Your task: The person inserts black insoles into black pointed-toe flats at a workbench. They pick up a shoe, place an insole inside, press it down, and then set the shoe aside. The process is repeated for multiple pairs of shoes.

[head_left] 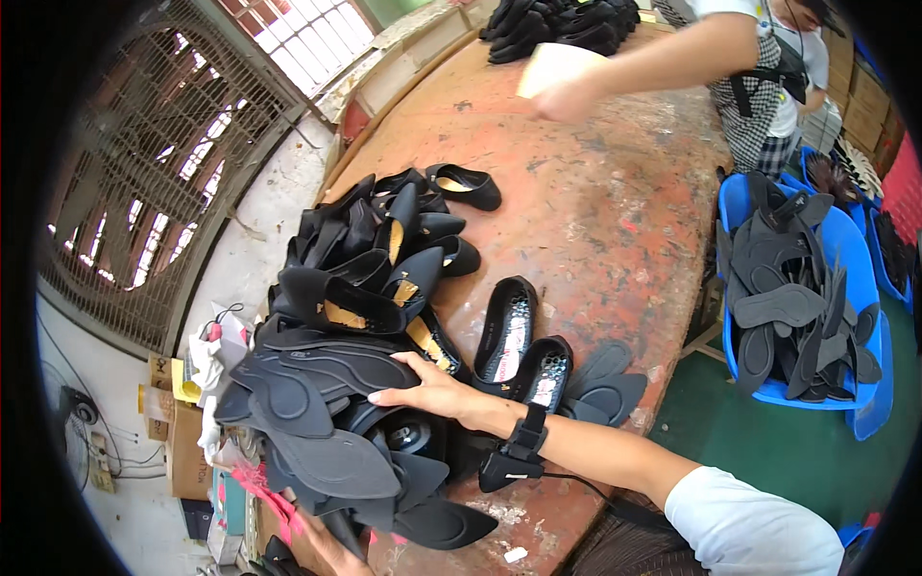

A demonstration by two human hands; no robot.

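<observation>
- reaching in from the lower right of the head view, the right hand (434, 392) rests on a pile of dark grey insoles (341, 463), thumb and forefinger parted, the fingertips against the insole edges.
- the left hand (331, 549) shows only partly at the lower edge, beneath the pile; its fingers are hidden, so i cannot tell how far open they are or what they hold.
- a black strapped device (509, 463) sits on the right wrist, with a dark cable trailing from it.
- just beyond the insoles lies a heap of black shoes (338, 235), several with tan linings.
- right of the heap, two black shoes with shiny patterned linings (507, 331) stand near the right forearm; a few loose insoles (615, 396) lie beside them.
- all this is on a worn reddish table (615, 221).
- across it, a co-worker's hand (567, 99) holds something pale, possibly a sheet, but blurred.
- to the right, a blue bin (858, 252) holds more dark insoles.
</observation>
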